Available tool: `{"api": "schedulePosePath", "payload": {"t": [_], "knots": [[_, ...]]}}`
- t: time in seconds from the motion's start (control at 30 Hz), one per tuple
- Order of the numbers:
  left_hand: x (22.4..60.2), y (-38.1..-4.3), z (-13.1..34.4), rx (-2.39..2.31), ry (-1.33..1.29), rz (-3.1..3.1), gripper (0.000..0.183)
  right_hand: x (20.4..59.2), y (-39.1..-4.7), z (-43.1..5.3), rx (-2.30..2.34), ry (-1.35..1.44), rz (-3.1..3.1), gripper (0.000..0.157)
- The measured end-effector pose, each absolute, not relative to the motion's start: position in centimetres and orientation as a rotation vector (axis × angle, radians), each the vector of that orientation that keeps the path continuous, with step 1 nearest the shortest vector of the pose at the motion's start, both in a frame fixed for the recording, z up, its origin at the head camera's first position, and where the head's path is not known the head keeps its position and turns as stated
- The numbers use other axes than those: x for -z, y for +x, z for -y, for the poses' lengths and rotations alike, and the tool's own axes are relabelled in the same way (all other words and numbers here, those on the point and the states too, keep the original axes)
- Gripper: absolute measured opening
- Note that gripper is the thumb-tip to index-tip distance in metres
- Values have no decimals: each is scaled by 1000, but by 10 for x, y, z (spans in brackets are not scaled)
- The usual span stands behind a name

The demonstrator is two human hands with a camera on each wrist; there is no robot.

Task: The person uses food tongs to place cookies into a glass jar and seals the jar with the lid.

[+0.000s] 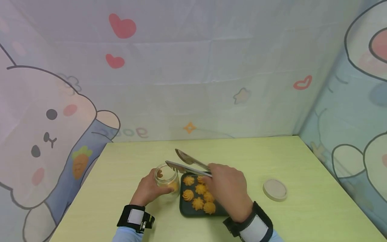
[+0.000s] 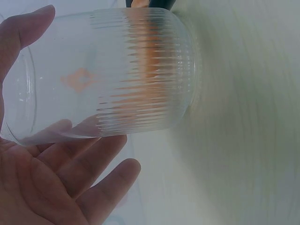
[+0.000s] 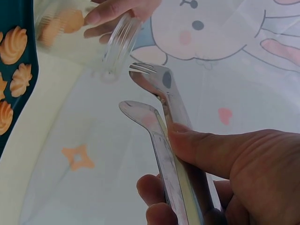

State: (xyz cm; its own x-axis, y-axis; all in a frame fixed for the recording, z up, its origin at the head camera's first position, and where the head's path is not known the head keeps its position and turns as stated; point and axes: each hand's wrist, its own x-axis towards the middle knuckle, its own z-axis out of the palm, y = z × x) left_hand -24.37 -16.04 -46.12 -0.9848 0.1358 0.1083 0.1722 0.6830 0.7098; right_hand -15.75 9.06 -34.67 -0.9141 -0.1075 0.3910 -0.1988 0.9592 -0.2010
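Note:
My left hand [image 1: 147, 191] grips a clear glass jar [image 2: 112, 70] with ribbed lower walls, thumb on one side and fingers on the other. Orange-yellow piped cookies lie at the jar's bottom, seen through the glass [image 3: 51, 30]. In my right hand [image 1: 228, 185] is a pair of metal tongs [image 1: 188, 168], thumb on one arm and fingers on the other. The tongs' tips stand apart with nothing between them, close to the jar's open rim. A dark green tray [image 1: 183, 211] with several piped cookies [image 1: 198, 204] sits beside the jar, partly covered by my right hand.
A round pale lid [image 1: 275, 190] lies on the light yellow table [image 1: 314, 215], right of the tray. Behind the table hangs a pale cloth [image 1: 181, 101] printed with hearts and cartoon animals.

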Motion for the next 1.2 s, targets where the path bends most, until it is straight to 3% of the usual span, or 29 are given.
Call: {"api": "schedulePosePath", "payload": {"t": [0.5,1.2], "knots": [[459,-242,160,1186,-265,2841,84,359,-152,-127,-364,78,2799,24],[457,-241,159,1172,-247,2854,83,388,-139,-181,-471,-105,2913,44]]}}
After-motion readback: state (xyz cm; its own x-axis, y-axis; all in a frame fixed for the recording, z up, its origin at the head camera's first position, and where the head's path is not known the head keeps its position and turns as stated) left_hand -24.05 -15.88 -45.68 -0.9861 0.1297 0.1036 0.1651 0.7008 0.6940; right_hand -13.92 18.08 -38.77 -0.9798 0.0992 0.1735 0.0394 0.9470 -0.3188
